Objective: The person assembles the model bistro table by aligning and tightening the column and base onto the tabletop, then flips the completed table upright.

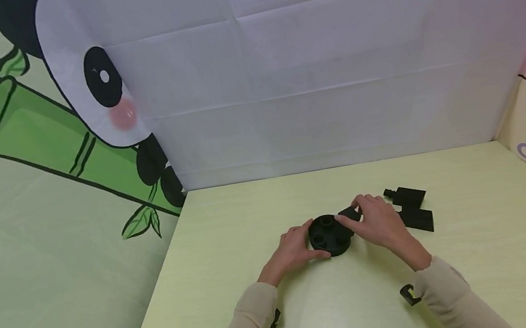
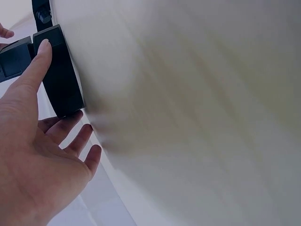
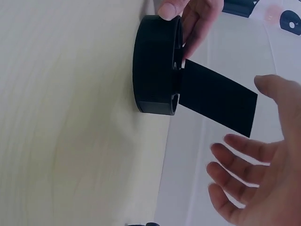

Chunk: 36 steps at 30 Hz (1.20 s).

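A round black base [image 1: 335, 243] with several round sockets in its top rests on the table. My left hand [image 1: 295, 247] holds it at the rim, thumb on the near side and fingers on the far side. In the right wrist view, a flat-sided black block [image 3: 217, 96] stands up from the base [image 3: 153, 66], joined at one socket. My right hand [image 1: 376, 221] is around the block's outer end. Its thumb and fingers are spread to either side, close to the block's corners, and I see no firm grip there.
Two more black blocks lie on the table right of my right hand, a farther block [image 1: 409, 196] with a round peg and a nearer block [image 1: 418, 220]. A pale cloth wall [image 1: 326, 117] rises at the table's back edge, and a printed cloth hangs at the left.
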Motion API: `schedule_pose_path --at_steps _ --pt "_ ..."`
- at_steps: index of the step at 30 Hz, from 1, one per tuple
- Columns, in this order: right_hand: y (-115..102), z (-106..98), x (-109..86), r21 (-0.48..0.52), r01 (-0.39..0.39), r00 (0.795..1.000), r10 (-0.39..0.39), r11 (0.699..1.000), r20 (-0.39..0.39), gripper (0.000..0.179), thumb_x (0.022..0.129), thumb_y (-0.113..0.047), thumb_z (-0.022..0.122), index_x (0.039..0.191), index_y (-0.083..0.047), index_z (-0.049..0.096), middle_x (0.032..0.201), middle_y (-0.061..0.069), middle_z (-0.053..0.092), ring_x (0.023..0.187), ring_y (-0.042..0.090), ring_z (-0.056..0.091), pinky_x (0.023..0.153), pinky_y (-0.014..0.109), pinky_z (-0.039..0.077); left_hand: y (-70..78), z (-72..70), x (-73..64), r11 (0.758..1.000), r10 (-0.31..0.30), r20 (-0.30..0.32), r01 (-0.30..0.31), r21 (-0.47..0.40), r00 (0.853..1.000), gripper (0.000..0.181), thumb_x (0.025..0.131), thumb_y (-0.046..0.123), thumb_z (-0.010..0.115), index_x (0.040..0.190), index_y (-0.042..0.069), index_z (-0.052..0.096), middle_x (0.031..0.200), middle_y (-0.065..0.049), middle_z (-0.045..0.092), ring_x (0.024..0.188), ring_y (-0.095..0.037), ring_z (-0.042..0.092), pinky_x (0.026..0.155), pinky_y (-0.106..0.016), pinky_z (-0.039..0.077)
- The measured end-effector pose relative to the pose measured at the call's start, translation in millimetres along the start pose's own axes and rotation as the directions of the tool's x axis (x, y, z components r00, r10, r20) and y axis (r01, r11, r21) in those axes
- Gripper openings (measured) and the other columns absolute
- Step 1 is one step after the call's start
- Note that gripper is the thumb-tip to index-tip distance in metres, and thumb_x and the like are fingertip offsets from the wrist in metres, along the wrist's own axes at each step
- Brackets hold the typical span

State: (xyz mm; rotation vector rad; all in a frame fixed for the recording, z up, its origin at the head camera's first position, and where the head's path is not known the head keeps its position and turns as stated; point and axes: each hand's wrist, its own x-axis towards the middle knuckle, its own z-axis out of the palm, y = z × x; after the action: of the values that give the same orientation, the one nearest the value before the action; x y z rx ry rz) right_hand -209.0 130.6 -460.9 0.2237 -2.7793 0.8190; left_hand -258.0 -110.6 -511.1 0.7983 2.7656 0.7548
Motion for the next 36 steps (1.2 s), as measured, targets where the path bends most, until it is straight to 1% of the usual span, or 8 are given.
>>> schedule_pose_path --at_steps 3,5,9,13,18,23,33,36 --pt "1 -3 -1.3 0.042 0.049 0.998 -0.05 0.998 0.046 0.056 0.097 -0.043 0.07 0.131 0.001 0.063 0.109 0.014 0.064 0.1 0.035 0.059 0.076 0.049 0.052 -0.4 0.0 -0.7 1.0 -0.004 0.003 0.004 -0.007 1.0 0.096 0.085 0.048 0.085 0.158 0.005 0.04 0.148 -0.012 0.056 0.137 -0.035 0.046 0.111 -0.055 0.033" --pt "1 -4 -2.3 0.059 0.073 0.994 -0.078 0.996 0.081 0.055 0.098 -0.037 0.07 0.136 0.001 0.062 0.117 0.016 0.064 0.106 0.036 0.058 0.081 0.052 0.053 -1.0 0.4 -0.9 1.0 -0.006 0.005 0.006 -0.01 1.0 0.096 0.085 0.048 0.085 0.158 0.005 0.04 0.148 -0.012 0.056 0.137 -0.035 0.046 0.112 -0.055 0.032" --pt "3 -4 -4.9 0.045 0.057 0.993 -0.062 0.997 0.101 0.049 0.095 -0.043 0.073 0.121 -0.002 0.067 0.105 0.01 0.065 0.096 0.029 0.059 0.074 0.046 0.052 -1.6 0.9 -1.4 1.0 -0.007 0.008 0.007 -0.011 1.0 0.095 0.085 0.047 0.085 0.158 0.005 0.04 0.148 -0.012 0.056 0.138 -0.035 0.045 0.112 -0.055 0.032" --pt "3 -4 -7.8 0.017 0.038 0.995 -0.04 0.999 0.088 0.056 0.091 -0.054 0.075 0.115 -0.004 0.068 0.095 0.005 0.064 0.088 0.024 0.058 0.065 0.04 0.05 -2.5 1.3 -2.2 1.0 -0.008 0.013 0.008 -0.017 1.0 0.096 0.085 0.047 0.085 0.159 0.006 0.04 0.149 -0.012 0.056 0.138 -0.034 0.045 0.112 -0.056 0.032" --pt "3 -5 -13.0 -0.009 0.072 0.994 -0.071 0.997 0.079 0.05 0.094 -0.046 0.073 0.119 -0.003 0.068 0.098 0.004 0.064 0.091 0.026 0.06 0.067 0.043 0.052 -4.1 1.9 -2.8 1.0 0.005 0.009 -0.004 -0.023 1.0 0.096 0.085 0.048 0.085 0.159 0.005 0.04 0.149 -0.012 0.055 0.138 -0.034 0.045 0.112 -0.056 0.031" --pt "-1 -2 -17.4 -0.035 0.063 0.996 -0.061 0.997 0.065 0.046 0.093 -0.05 0.074 0.101 -0.005 0.067 0.084 0.001 0.056 0.076 0.019 0.052 0.06 0.037 0.046 -4.7 0.9 -3.1 1.0 0.017 0.003 -0.017 -0.02 1.0 0.096 0.085 0.048 0.085 0.158 0.004 0.04 0.149 -0.012 0.056 0.137 -0.034 0.047 0.112 -0.056 0.031" --pt "-9 -2 -24.8 -0.067 0.055 0.998 -0.052 0.996 0.046 0.049 0.092 -0.054 0.073 0.091 -0.006 0.065 0.074 -0.002 0.051 0.066 0.015 0.048 0.055 0.034 0.043 -5.7 0.7 -3.1 1.0 0.017 0.003 -0.017 -0.002 1.0 0.096 0.085 0.048 0.085 0.158 0.005 0.04 0.149 -0.012 0.055 0.137 -0.035 0.046 0.113 -0.057 0.031" --pt "-8 -3 -25.8 -0.067 0.053 0.997 -0.05 0.996 0.056 0.056 0.09 -0.059 0.074 0.101 -0.004 0.068 0.076 -0.001 0.054 0.067 0.017 0.051 0.055 0.035 0.045 -5.0 2.0 -2.6 1.0 0.021 0.0 -0.021 0.003 1.0 0.096 0.085 0.048 0.085 0.158 0.005 0.041 0.149 -0.012 0.056 0.137 -0.035 0.047 0.112 -0.058 0.031"
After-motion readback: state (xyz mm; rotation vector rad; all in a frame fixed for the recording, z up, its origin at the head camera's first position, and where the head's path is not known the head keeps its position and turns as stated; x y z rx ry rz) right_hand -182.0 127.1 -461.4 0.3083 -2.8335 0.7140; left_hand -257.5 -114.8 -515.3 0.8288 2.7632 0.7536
